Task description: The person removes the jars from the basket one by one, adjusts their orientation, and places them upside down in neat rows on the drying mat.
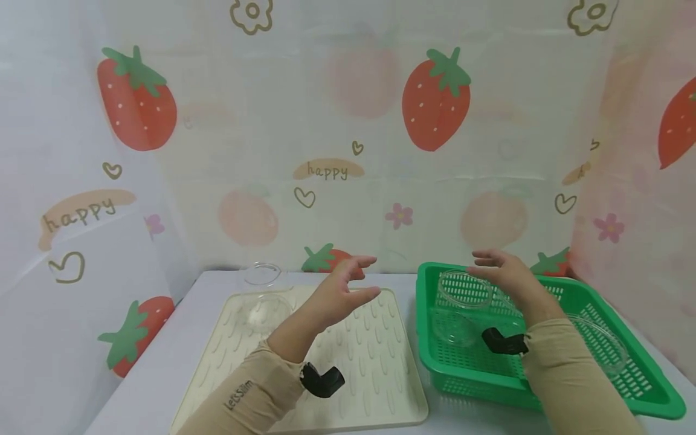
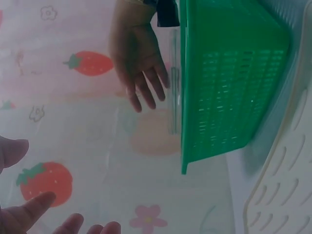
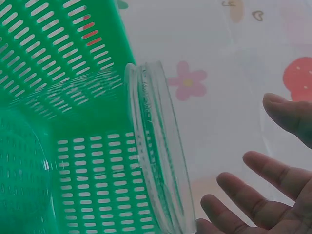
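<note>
At the far left on my feed, a clear round container [image 1: 267, 308] sat on the pale textured mat [image 1: 375, 386]. Next I saw the left hand [image 1: 342, 293] hovering over the mat, thumb and fingers apart and relaxed. To its right stood the green basket [image 1: 426, 335], with clear round dishes [image 1: 455, 329] inside. Rightmost, I had the right hand [image 1: 511, 281] above the basket, fingers loosely extended, near the rim of one dish; from my views I couldn't tell whether the little finger touched it.
</note>
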Demonstrator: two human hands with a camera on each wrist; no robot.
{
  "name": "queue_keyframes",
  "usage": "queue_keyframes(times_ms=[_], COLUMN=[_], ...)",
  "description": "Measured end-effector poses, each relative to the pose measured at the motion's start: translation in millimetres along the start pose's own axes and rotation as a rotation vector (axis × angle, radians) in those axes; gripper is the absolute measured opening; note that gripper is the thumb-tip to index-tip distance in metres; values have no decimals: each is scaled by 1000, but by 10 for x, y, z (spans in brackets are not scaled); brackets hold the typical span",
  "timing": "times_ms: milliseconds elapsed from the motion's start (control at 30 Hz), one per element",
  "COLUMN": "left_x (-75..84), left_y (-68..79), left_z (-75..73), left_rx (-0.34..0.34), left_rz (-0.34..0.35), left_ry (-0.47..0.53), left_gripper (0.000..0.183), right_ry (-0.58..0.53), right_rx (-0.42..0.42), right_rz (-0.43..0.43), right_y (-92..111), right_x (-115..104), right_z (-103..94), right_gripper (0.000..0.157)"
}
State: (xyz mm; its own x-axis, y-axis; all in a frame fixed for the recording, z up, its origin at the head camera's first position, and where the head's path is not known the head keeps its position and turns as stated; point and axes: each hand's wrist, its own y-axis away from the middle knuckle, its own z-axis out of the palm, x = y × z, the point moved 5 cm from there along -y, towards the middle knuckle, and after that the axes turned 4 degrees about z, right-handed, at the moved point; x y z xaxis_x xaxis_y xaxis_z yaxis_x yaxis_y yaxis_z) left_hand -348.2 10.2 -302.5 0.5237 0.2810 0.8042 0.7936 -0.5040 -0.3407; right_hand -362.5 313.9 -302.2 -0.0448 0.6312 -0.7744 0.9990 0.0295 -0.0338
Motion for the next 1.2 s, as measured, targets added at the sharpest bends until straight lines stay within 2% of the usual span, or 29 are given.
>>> queue_keyframes(times_ms=[67, 300, 533, 800, 1033, 1200], left_x=[36, 318, -29, -45, -51, -80], left_y=[-1, 99, -14, 20, 29, 28], left_z=[47, 112, 193, 204, 179, 179], left_rx=[-11, -34, -39, -49, -37, -38], left_rz=[0, 0, 8, -5, -8, -16], left_ry=[2, 20, 1, 15, 13, 22], left_gripper=[51, 48, 51, 52, 48, 46], right_ry=[4, -12, -9, -8, -24, -56], right_rx=[-9, -62, -83, -111, -170, -221], right_rz=[2, 31, 57, 58, -22, -63], right_y=[-1, -7, 32, 79, 99, 106], right_x=[10, 62, 97, 97, 52, 41], right_z=[18, 56, 55, 47, 101, 141], right_gripper=[73, 76, 75, 71, 64, 69])
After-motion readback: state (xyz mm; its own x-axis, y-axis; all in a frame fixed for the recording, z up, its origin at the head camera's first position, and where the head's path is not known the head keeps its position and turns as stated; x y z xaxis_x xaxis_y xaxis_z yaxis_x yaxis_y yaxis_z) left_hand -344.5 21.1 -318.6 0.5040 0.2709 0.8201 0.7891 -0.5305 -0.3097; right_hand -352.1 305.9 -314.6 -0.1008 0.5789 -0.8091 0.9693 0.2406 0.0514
